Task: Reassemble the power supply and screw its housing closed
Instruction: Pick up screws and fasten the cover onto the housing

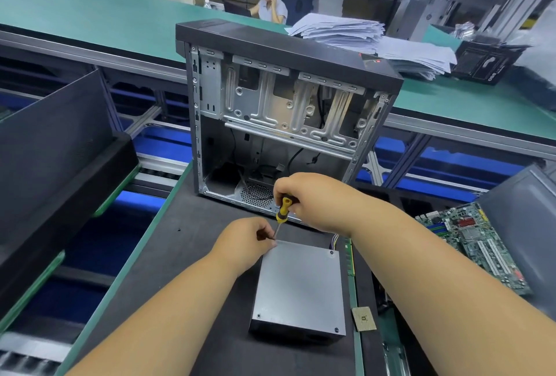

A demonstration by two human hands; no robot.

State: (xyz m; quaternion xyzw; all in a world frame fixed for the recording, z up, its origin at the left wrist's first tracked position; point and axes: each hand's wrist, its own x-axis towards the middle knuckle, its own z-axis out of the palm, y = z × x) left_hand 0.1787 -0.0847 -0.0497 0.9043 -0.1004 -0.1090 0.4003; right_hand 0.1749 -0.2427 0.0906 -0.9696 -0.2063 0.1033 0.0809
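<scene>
The grey metal power supply (pixel 299 287) lies flat on the black mat in front of me, lid up, with screws visible at its far right and near corners. My right hand (pixel 316 199) grips the yellow-and-black screwdriver (pixel 282 213) by its handle, tip pointing down at the far left corner of the housing. My left hand (pixel 245 240) pinches the screwdriver's shaft near the tip, right at that corner. The screw under the tip is hidden by my fingers. Coloured wires (pixel 335 240) stick out of the supply's far side.
An open empty computer case (pixel 282 111) stands just behind the power supply. A motherboard (pixel 475 243) lies to the right. A small brown pad (pixel 364 318) sits right of the supply. A dark panel (pixel 57 147) leans at the left. A person sits far back.
</scene>
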